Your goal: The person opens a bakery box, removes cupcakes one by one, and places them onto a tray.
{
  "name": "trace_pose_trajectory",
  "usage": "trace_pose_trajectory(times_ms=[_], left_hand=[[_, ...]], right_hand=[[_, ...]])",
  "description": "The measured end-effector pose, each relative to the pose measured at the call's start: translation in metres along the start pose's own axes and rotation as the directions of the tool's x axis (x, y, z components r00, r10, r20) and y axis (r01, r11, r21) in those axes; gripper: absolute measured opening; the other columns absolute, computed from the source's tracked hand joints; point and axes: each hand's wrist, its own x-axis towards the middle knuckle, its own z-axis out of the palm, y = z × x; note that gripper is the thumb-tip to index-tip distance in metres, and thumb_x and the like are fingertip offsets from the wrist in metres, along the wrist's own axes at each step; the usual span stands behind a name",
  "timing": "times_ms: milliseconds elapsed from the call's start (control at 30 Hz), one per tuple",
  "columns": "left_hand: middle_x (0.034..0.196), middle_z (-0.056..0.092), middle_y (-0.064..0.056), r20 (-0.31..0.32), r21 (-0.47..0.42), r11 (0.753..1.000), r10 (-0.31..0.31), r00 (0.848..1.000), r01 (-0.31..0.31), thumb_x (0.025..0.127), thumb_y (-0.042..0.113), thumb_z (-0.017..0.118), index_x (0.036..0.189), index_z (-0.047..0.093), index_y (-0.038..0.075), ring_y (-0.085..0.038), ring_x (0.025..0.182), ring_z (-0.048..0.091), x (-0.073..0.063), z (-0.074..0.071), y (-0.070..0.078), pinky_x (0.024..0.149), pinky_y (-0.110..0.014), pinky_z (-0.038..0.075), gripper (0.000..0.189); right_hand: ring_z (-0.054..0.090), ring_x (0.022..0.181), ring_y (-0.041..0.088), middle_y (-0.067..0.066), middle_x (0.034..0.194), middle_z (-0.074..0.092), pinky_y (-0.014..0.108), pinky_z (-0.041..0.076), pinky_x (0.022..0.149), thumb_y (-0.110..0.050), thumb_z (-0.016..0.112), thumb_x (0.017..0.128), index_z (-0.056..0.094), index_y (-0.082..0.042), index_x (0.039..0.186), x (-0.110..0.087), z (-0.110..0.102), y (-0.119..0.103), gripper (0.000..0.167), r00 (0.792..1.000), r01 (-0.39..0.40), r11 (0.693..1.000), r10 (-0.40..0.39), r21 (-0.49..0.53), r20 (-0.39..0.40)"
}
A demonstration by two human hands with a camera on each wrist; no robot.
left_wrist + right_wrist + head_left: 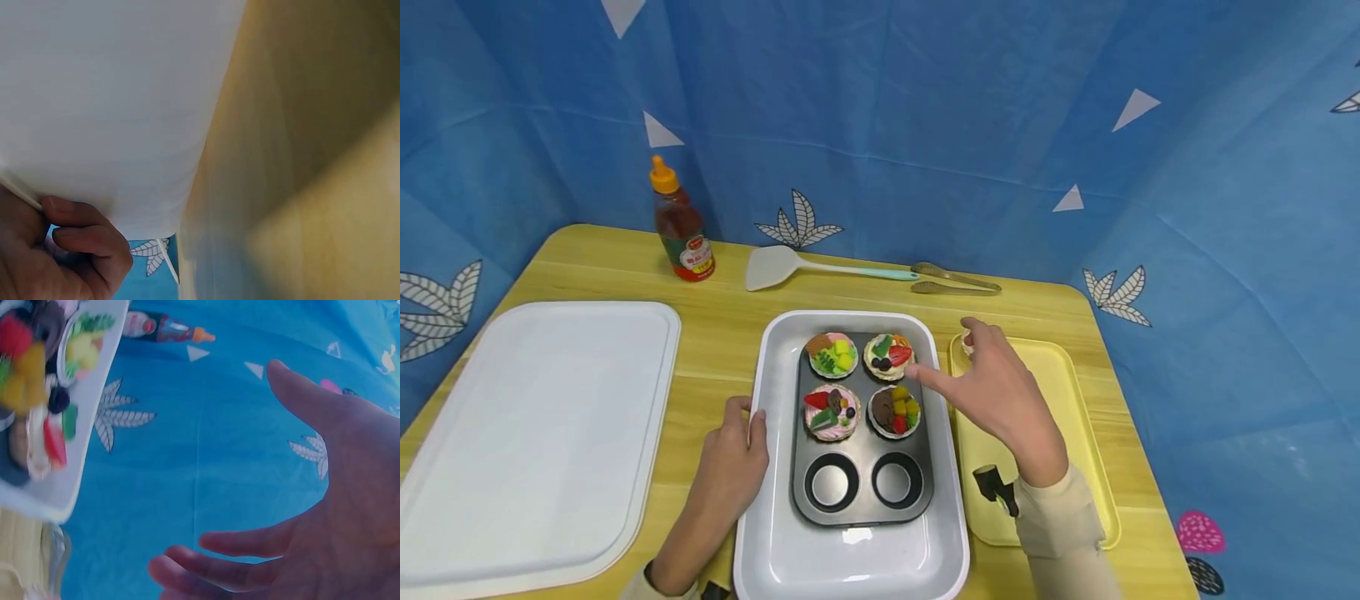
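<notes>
My left hand (735, 458) grips the left rim of a deep white tray (857, 575); in the left wrist view its curled fingers (94, 240) lie against the tray's outer wall. Inside stands a dark metal muffin pan (863, 500) with several fruit-topped toy cupcakes, among them a pink one (832, 412) and a chocolate one (895, 412). The two front cups hold nothing. Over the yellow tray (1060, 375) hovers my right hand (1000, 392), fingers spread and nothing in its grasp. Part of a small pale-edged item (967, 344) shows behind that hand, mostly hidden.
A white board-like tray (542, 433) lies at the left. Along the back edge are a red sauce bottle (685, 233), a white spatula (775, 267) with a mint handle, and metal tongs (955, 282). Blue patterned cloth (880, 108) hangs behind the wooden table.
</notes>
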Motion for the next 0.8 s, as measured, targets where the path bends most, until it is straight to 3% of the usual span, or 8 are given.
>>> trace_pose_trajectory(times_ms=[267, 533, 800], left_hand=[[0.080, 0.066, -0.022, -0.005, -0.007, 1.000, 0.014, 1.000, -0.014, 0.106, 0.022, 0.044, 0.126, 0.047, -0.004, -0.026, 0.066, 0.066, 0.000, -0.001, 0.000, 0.053, -0.038, 0.051, 0.034], [0.081, 0.067, -0.022, 0.010, -0.012, 1.000, 0.002, 1.000, -0.002, 0.106, 0.023, 0.045, 0.127, 0.047, -0.003, -0.027, 0.068, 0.066, -0.001, 0.000, 0.000, 0.056, -0.040, 0.052, 0.033], [0.082, 0.067, -0.023, -0.003, -0.002, 1.000, 0.005, 1.000, -0.005, 0.106, 0.023, 0.044, 0.126, 0.047, -0.003, -0.028, 0.068, 0.066, -0.002, -0.002, -0.001, 0.056, -0.040, 0.052, 0.034]], right_hand=[[0.042, 0.137, 0.037, 0.016, 0.153, 0.038, 0.058, 0.040, 0.103, -0.085, 0.065, 0.068, 0.034, -0.006, 0.153, -0.001, 0.030, -0.016, 0.120, 0.998, 0.026, 0.999, -0.028, 0.035, 0.061], [0.051, 0.125, 0.033, 0.020, 0.147, 0.041, 0.050, 0.044, 0.100, -0.073, 0.074, 0.071, 0.036, -0.005, 0.152, 0.004, 0.054, -0.012, 0.113, 0.990, -0.015, 0.998, 0.006, 0.066, 0.139], [0.056, 0.115, 0.039, 0.029, 0.138, 0.043, 0.050, 0.047, 0.095, -0.059, 0.080, 0.075, 0.031, 0.002, 0.150, 0.005, 0.073, -0.014, 0.108, 0.990, -0.007, 1.000, 0.010, -0.022, 0.141]])
